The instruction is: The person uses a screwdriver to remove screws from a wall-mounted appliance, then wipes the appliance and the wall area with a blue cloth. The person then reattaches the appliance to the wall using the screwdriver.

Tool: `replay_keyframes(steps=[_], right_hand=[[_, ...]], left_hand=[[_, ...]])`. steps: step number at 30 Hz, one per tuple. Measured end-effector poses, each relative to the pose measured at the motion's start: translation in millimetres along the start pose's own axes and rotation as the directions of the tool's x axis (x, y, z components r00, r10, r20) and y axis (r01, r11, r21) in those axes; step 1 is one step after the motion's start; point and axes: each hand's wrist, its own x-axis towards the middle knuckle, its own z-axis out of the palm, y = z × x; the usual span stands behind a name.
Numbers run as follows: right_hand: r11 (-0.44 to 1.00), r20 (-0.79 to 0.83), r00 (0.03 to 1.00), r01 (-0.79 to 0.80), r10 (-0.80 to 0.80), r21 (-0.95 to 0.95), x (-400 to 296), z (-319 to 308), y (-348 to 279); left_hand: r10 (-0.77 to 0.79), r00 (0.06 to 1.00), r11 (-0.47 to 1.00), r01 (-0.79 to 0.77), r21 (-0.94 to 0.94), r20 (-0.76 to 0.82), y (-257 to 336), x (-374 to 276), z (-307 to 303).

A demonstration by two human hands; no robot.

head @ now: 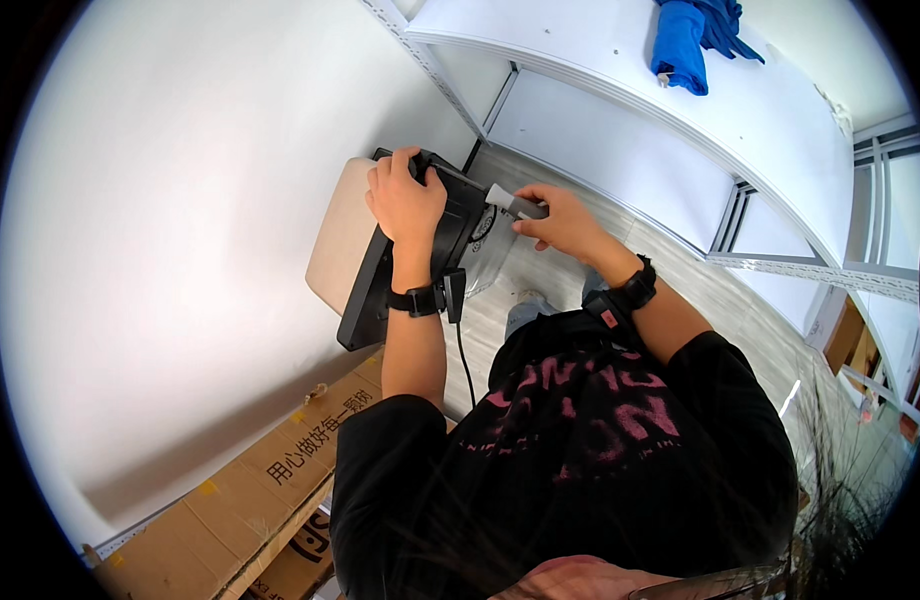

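Observation:
In the head view my left hand (409, 196) grips the top edge of a black device housing (422, 247) with a beige panel (344, 232) on its far side, near the white wall. My right hand (561, 217) holds a small grey handheld tool (516, 204) with a pale flared end, which points at the housing's right side; whether the two touch, I cannot tell. A short black cable loop (484, 225) hangs beside the housing, in front of a clear plastic container or bag (490, 255) with printing on it.
White metal shelving (625, 90) runs along the right, with a folded blue cloth (681, 49) on its top board. Cardboard boxes (280, 480) stand at the lower left by the wall (167, 225). A black cable (466, 360) hangs from the device on my left wrist.

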Motion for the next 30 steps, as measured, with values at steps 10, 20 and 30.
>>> replay_keyframes(steps=[10, 20, 30], right_hand=[[0.998, -0.037, 0.999, 0.012, -0.014, -0.061, 0.5, 1.9, 4.1], [0.910, -0.115, 0.960, 0.200, -0.257, -0.363, 2.5, -0.1, 9.4], [0.993, 0.007, 0.998, -0.059, 0.059, 0.103, 7.8, -6.2, 3.7]], left_hand=[[0.056, 0.998, 0.998, -0.056, -0.010, -0.022, -6.0, -1.6, 3.8], [0.039, 0.999, 0.999, -0.039, 0.017, -0.010, -1.6, -2.8, 0.4], [0.007, 1.000, 1.000, -0.008, 0.018, 0.018, 1.2, -3.1, -0.2]])
